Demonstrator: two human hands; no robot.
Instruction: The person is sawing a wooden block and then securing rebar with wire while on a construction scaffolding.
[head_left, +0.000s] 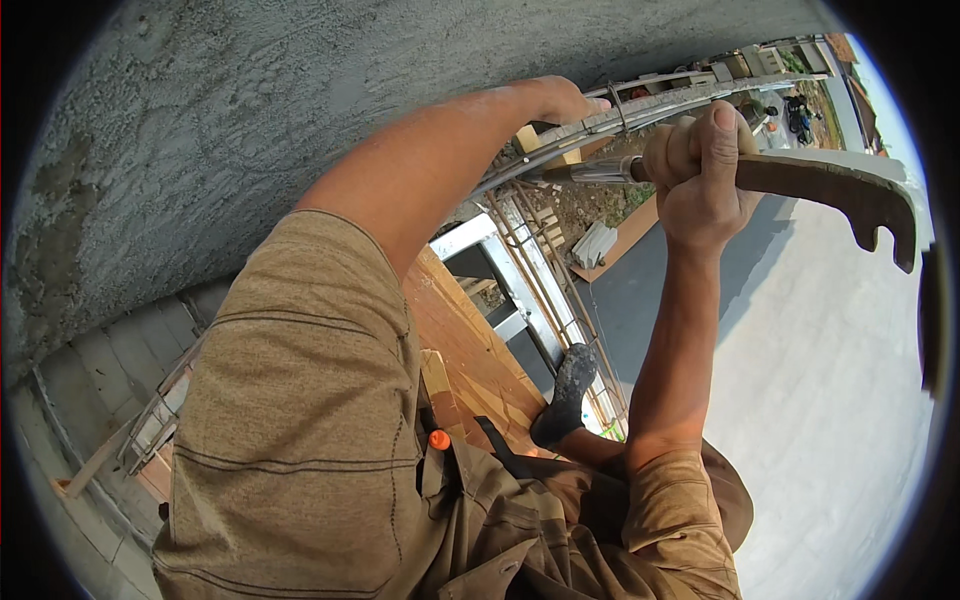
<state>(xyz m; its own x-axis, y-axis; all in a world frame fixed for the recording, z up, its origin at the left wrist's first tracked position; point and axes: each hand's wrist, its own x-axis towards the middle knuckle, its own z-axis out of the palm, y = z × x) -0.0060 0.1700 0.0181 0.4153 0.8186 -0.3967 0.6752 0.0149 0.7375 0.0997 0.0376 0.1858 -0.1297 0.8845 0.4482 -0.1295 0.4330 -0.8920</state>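
My right hand point(700, 170) is closed around a dark metal tool with a hooked, notched head point(880, 205); its steel shaft point(590, 170) reaches left to a bundle of long bars point(680, 92) along a narrow ledge. My left hand point(568, 100) reaches over beside these bars with curled fingers partly hidden; what it grips is unclear. A thin tie or ring point(618, 108) crosses the bars. My foot in a dark sock point(568, 390) rests near a white metal frame point(463, 236) and a rebar cage, beside a wooden board point(470, 340).
A rough cement wall point(200, 120) fills the upper left. Blockwork point(110, 370) and loose timber lie at lower left. Far below on the right are a grey paved surface point(780, 330), dirt, planks and stacked material point(595, 243). An orange object point(439, 440) sits by my waist.
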